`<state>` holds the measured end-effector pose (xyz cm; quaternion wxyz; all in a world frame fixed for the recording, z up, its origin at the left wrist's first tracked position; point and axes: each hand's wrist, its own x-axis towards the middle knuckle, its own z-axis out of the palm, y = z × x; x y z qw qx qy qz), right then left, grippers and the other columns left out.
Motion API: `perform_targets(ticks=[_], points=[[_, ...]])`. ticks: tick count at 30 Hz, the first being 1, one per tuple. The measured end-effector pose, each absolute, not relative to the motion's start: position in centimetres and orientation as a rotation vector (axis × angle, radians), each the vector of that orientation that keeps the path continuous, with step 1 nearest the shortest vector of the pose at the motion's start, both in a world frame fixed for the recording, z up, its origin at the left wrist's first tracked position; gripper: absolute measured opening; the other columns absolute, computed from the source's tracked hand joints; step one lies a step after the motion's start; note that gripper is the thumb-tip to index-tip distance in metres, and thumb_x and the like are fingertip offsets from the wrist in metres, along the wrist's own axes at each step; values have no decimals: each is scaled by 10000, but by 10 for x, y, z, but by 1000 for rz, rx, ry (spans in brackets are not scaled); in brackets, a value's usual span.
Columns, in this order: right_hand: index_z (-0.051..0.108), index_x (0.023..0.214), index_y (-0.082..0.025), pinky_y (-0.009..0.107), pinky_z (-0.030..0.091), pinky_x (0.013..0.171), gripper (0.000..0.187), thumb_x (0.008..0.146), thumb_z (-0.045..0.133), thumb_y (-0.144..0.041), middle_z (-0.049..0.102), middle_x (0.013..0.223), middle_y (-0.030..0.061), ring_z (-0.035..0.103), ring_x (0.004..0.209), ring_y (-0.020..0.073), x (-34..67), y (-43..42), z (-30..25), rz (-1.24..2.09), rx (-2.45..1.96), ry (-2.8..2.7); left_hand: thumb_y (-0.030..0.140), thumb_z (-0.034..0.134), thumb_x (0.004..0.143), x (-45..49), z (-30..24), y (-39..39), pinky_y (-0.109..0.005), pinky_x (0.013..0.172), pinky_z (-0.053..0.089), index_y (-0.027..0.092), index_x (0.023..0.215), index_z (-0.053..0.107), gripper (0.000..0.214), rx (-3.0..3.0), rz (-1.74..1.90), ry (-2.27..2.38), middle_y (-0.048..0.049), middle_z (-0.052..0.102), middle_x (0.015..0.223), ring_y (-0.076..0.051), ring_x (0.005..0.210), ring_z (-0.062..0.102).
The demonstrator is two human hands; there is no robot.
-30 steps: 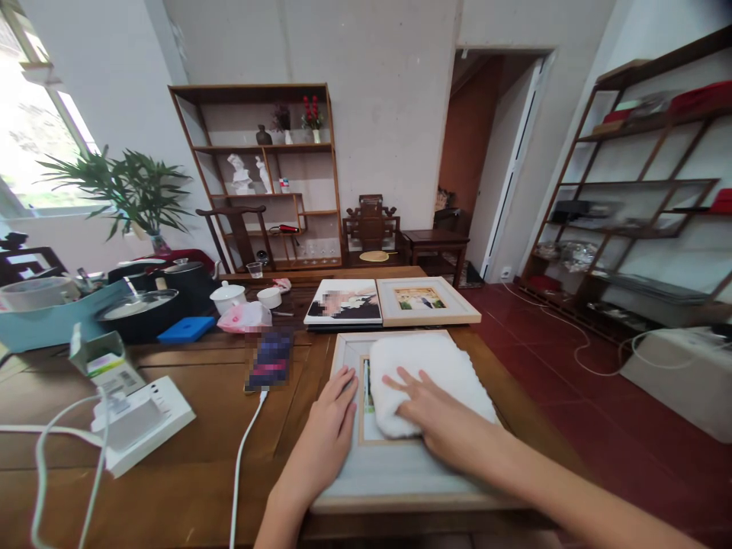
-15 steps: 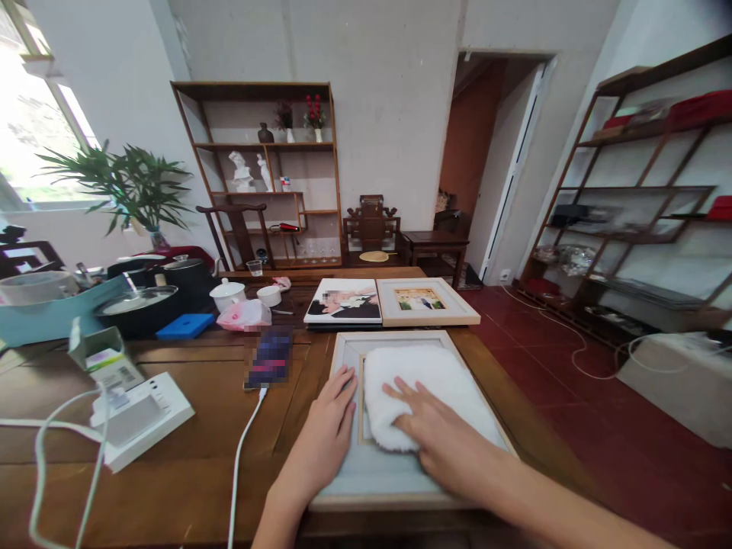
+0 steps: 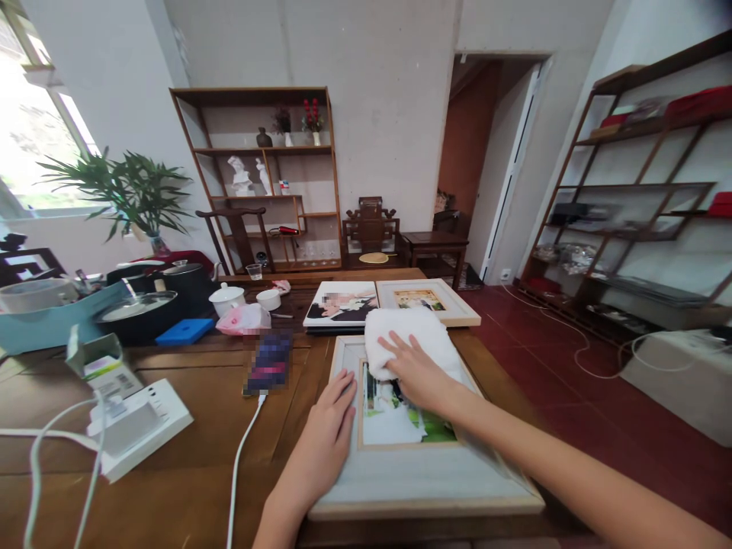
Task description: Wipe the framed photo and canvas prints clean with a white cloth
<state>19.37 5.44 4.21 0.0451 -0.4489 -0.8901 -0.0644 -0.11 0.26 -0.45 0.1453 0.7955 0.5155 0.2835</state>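
A picture frame with a pale wooden border lies flat on the table in front of me. Inside its light mat shows a photo with green and white areas, its upper part covered. My right hand presses a folded, fluffy white cloth onto the frame's far part, fingers spread over the cloth and thumb side hidden. My left hand rests flat on the frame's left edge, fingers stretched out and holding nothing.
Beyond the frame lie a photo panel and another framed picture. To the left are a phone on a white cable, a white box, a blue block, a pink bag and a dark pan.
My right hand has slid the white cloth away from me toward the frame's far edge, uncovering the photo's lower part. My left hand stays on the left edge.
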Motion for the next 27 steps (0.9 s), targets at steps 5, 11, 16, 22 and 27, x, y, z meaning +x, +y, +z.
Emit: perform_targets(ticks=[5, 11, 16, 22, 27], points=[[632, 1017, -74, 567, 329, 947, 437, 645, 423, 19, 373, 1368, 196, 311, 1256, 370, 185, 5, 63, 24, -1459, -2820, 233, 327, 894, -1, -9, 4, -441, 1069, 279, 179, 1289, 427, 410, 2299, 911, 1448, -100, 383, 1395, -207, 1308, 309], [682, 931, -170, 482, 469, 857, 316, 694, 502, -64, 502, 1277, 146, 467, 1149, 360, 182, -59, 60, 247, -1324, -2983, 227, 339, 885, 0, -4, 3, -443, 1068, 281, 184, 1277, 449, 409, 2260, 901, 1459, -94, 397, 1388, -216, 1305, 316], [677, 912, -219, 567, 392, 917, 229, 794, 487, -168, 404, 1356, 95, 358, 1229, 372, 175, -70, 23, 259, -1189, -2858, 241, 327, 892, 1, -1, 2, -441, 1080, 256, 152, 1277, 446, 414, 2255, 843, 1464, -110, 379, 1397, -211, 1315, 294], [578, 1130, -134, 543, 206, 1034, 356, 803, 471, -225, 294, 1412, 179, 191, 1313, 328, 185, -31, 45, 222, -1302, -2719, 274, 295, 915, -1, -5, 3, -440, 1075, 266, 175, 1296, 420, 413, 2264, 891, 1415, -103, 365, 1406, -204, 1315, 295], [536, 1180, -119, 521, 113, 1063, 435, 751, 459, -120, 260, 1438, 146, 94, 1339, 293, 200, 36, 47, 70, -1228, -2738, 281, 312, 914, -1, -6, 3, -451, 1076, 255, 197, 1287, 436, 402, 2271, 887, 1420, -91, 366, 1408, -212, 1312, 302]])
